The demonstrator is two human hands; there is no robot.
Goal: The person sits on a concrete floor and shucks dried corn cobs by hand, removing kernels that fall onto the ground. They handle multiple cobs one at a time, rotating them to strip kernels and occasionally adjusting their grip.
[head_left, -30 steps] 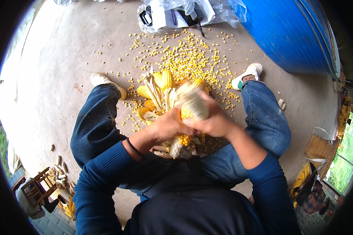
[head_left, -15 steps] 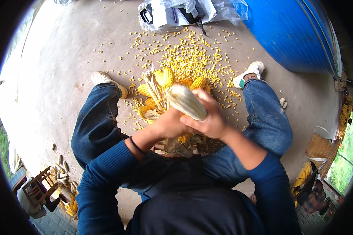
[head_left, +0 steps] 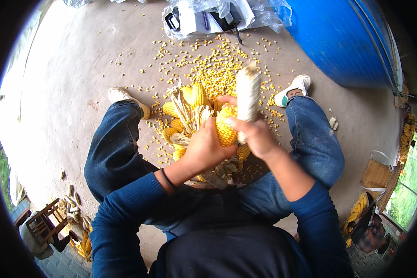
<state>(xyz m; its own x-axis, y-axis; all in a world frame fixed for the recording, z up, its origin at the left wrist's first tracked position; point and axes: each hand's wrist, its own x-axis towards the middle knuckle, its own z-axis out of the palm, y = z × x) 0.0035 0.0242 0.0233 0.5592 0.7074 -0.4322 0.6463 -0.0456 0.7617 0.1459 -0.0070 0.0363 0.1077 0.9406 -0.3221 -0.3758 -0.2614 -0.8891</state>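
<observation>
My left hand point(head_left: 203, 147) is closed around the lower part of a yellow ear of corn point(head_left: 225, 127), held at a tilt between my knees. In my right hand point(head_left: 260, 137) a pale, bare corncob point(head_left: 249, 95) stands nearly upright, right beside the ear. My right thumb reaches across toward the ear's kernels; some right fingers are hidden behind the cob and the ear. Just below and beyond my hands lies a heap of yellow ears point(head_left: 199, 95) with dry husks point(head_left: 184, 110) among them. Loose kernels point(head_left: 216, 69) are scattered over the floor past the heap.
A large blue drum point(head_left: 340, 44) stands at the far right. Clear plastic with papers and a black device point(head_left: 228, 21) lies at the far edge. Two cob pieces point(head_left: 333, 123) rest by my right knee. A wicker basket point(head_left: 375, 174) is at right, a wooden chair point(head_left: 45, 222) at lower left.
The bare cob has swung from slanting across my hands to nearly upright in my right hand. My hands have parted slightly, and the yellow ear in my left hand now shows.
</observation>
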